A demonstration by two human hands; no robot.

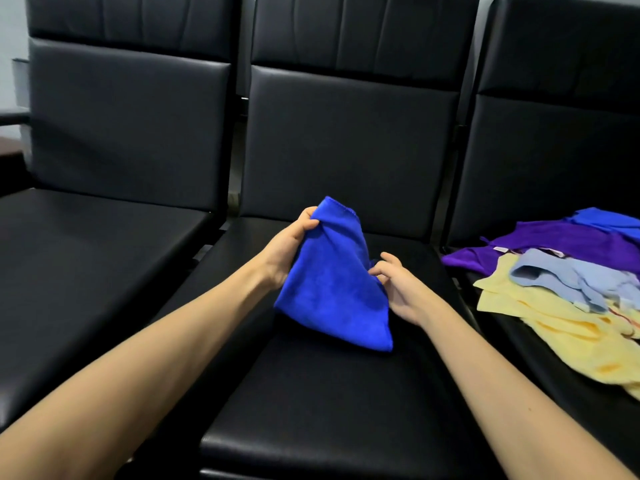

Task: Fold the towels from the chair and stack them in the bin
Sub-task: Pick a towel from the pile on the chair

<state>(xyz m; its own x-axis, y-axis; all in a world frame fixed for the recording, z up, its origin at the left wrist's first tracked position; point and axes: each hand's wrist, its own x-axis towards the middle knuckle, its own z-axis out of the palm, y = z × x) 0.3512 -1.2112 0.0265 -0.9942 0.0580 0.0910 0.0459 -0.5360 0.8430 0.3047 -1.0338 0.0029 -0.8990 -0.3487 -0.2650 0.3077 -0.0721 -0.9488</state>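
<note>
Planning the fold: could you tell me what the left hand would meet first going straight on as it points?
Probably the middle chair's backrest, beyond the blue towel the left hand grips; depth unclear.

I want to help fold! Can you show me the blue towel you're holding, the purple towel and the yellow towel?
blue towel [332, 296]: head view, middle of the held cloth.
purple towel [568, 241]: head view, flat middle of the cloth.
yellow towel [571, 344]: head view, broad middle of its front part.

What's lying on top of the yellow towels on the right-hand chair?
A crumpled pale blue towel lies on the yellow towels. Whatever is under it is covered and cannot be seen.
</note>
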